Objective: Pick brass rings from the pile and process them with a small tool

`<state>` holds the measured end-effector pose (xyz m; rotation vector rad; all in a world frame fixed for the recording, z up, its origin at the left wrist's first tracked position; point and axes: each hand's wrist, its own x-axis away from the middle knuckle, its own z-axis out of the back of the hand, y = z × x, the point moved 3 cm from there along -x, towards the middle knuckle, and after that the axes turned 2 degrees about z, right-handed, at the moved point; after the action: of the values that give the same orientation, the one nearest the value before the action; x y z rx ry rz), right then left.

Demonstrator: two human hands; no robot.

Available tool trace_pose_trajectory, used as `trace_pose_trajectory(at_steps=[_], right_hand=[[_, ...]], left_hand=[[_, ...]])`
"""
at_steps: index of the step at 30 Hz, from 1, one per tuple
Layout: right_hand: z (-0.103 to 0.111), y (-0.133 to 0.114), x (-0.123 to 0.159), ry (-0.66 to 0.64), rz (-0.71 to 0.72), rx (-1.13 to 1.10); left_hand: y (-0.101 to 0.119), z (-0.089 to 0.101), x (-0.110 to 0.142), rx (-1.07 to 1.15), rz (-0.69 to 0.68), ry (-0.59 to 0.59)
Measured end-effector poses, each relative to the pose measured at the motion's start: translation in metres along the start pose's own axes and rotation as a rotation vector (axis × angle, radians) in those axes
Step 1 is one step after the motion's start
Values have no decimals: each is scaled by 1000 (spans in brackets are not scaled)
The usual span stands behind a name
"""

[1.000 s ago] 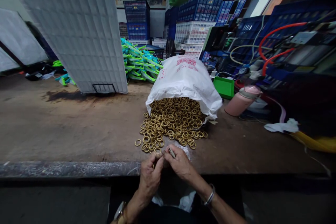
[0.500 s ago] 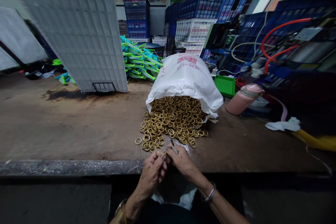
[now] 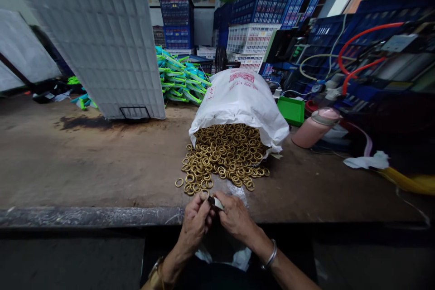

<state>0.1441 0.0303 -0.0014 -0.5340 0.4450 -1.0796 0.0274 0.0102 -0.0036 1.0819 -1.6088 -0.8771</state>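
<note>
At the table's front edge my left hand (image 3: 196, 219) is closed, thumb against fingers. It pinches a brass-coloured ring that is almost wholly hidden by the fingertips. My right hand (image 3: 235, 215) is wrapped round a small knife-like tool (image 3: 218, 203) with a pale body and a dark tip. That tip points left and meets the left fingertips; whether it touches the ring I cannot tell. Just beyond the hands lies a heap of brass-coloured rings (image 3: 222, 156), spilling from the mouth of a white woven sack (image 3: 238, 99) on its side. One ring (image 3: 179, 182) lies apart at the left.
A tall pale ribbed panel (image 3: 102, 45) stands on the wooden table (image 3: 84, 167) at left. Behind it are green and blue plastic pieces (image 3: 181, 79). Right of the sack are a green tray (image 3: 291, 111), a pink bottle (image 3: 316, 128) and red hoses (image 3: 360, 36). Stacked crates (image 3: 253, 38) stand behind.
The tool in my right hand has swung from pointing up and away to pointing left at my left fingertips. The ring edge seen between the hands half a second ago is now covered.
</note>
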Motion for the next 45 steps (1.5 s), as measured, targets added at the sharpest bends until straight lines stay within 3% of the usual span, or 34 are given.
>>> trace_pose_trajectory(at_steps=[6, 10, 15, 20, 29, 37, 42, 45], right_hand=[[1, -4, 0, -30, -23, 103], [0, 5, -5, -30, -108, 234], [13, 25, -15, 39, -267, 399], [24, 30, -32, 109, -313, 463], [19, 32, -58, 55, -368, 582], [22, 30, -54, 114, -292, 497], [21, 21, -36, 144, -88, 226], [19, 14, -25, 135, -47, 63]], left_hand=[[1, 1, -1, -1, -39, 16], [-5, 2, 1, 14, 20, 6], [-6, -2, 7, 197, 83, -91], [-2, -1, 4, 343, 97, -61], [-3, 5, 1, 525, 180, -128], [-6, 11, -9, 579, 173, -78], [3, 11, -13, 553, 180, -46], [5, 10, -16, 505, 166, 4]])
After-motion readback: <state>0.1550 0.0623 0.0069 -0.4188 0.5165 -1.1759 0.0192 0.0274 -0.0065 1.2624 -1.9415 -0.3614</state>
